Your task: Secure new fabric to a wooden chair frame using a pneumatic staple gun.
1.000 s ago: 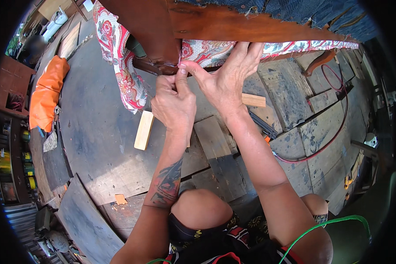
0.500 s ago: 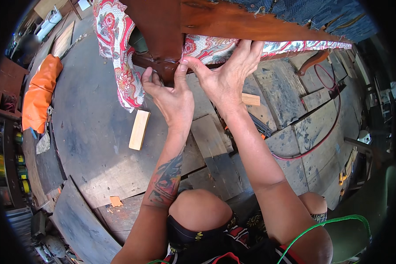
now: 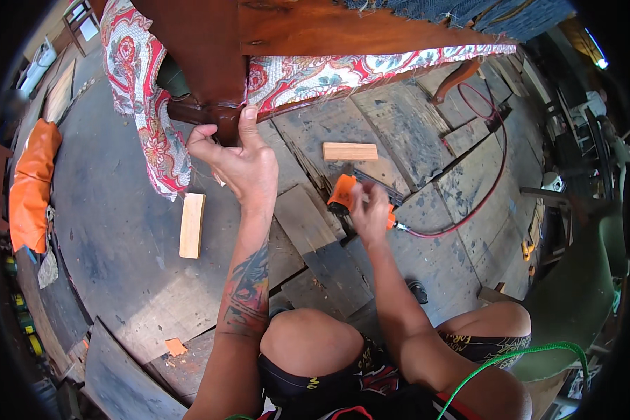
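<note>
on floor boards: two wood blocks (image 3: 192, 225), one orange stapler (image 3: 343, 194), two hands.

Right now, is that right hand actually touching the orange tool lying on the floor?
Touching. The head view shows the right hand lying over the orange tool, fingers overlapping its body with no gap, though motion blur hides whether the grip has closed.

We see glossy varnished wood on the chair frame (image 3: 210, 49) – floral woven cloth (image 3: 147, 105), frayed edges – rough matt floorboards (image 3: 413, 147), orange plastic tool (image 3: 343, 194).
</note>
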`<state>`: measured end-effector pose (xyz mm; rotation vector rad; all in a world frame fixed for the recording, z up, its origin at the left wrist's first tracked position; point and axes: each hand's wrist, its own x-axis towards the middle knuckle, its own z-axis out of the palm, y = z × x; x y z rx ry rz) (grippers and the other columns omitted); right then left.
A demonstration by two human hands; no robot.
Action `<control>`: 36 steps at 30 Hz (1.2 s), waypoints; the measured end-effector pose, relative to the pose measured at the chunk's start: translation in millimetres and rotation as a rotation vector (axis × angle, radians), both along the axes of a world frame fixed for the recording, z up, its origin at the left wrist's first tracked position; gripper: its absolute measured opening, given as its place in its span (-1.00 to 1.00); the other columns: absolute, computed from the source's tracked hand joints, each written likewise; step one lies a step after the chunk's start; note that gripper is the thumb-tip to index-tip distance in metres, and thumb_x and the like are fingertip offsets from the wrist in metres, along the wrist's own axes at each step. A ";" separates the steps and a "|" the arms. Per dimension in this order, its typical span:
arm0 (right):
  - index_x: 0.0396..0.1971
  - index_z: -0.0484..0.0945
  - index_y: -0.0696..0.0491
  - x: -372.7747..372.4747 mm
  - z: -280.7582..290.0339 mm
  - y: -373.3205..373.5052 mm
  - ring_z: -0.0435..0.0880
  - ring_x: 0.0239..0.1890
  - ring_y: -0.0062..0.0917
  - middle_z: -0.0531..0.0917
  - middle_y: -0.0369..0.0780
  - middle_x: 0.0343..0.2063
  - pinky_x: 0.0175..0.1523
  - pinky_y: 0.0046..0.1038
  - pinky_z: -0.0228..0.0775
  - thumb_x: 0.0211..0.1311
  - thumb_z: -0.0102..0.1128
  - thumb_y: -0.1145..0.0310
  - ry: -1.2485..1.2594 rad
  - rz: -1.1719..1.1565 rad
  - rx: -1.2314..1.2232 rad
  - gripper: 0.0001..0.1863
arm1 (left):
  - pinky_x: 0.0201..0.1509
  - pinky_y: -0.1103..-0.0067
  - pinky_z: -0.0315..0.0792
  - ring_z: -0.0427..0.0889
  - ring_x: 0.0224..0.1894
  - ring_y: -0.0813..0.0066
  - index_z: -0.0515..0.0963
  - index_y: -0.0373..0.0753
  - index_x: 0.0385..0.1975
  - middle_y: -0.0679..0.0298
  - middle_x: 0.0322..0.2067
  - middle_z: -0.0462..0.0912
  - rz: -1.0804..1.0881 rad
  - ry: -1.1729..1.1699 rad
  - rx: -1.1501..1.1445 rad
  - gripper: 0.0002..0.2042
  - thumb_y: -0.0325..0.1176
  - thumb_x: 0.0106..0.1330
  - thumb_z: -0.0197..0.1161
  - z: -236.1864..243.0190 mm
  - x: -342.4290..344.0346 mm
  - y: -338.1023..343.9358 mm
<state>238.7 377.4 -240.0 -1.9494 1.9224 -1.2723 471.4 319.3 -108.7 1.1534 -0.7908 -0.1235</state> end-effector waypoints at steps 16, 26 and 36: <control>0.46 -0.04 0.17 -37.7 -30.3 -25.9 0.58 0.11 -0.01 0.63 0.11 -0.01 0.24 -0.17 0.43 -0.02 0.34 0.22 0.634 0.195 0.845 0.06 | 0.04 0.34 0.24 0.34 -0.17 0.20 0.19 -0.32 -0.20 0.10 -0.23 0.27 0.181 -0.269 0.056 -0.47 -0.16 0.25 0.47 -0.1 12.9 4.1; -0.14 0.69 0.06 -30.2 14.6 -19.5 0.72 -0.18 -0.05 0.74 0.01 -0.32 -0.05 -0.20 0.55 -0.07 0.38 0.24 0.295 -0.012 0.572 -0.58 | -0.02 0.30 0.24 0.33 -0.22 0.21 0.21 -0.29 -0.25 0.14 -0.31 0.30 0.186 -0.265 0.014 -0.46 -0.13 0.20 0.51 -1.3 15.7 3.3; -0.39 0.64 0.20 31.8 100.3 13.1 0.58 -0.57 -0.61 0.64 -0.29 -0.60 -0.39 -0.49 0.43 0.08 0.42 0.46 -0.752 0.036 0.324 -0.84 | -0.02 0.34 0.23 0.31 -0.23 0.26 0.22 -0.27 -0.30 0.19 -0.31 0.30 0.197 -0.296 -0.007 -0.49 -0.17 0.20 0.51 -5.1 17.8 -0.9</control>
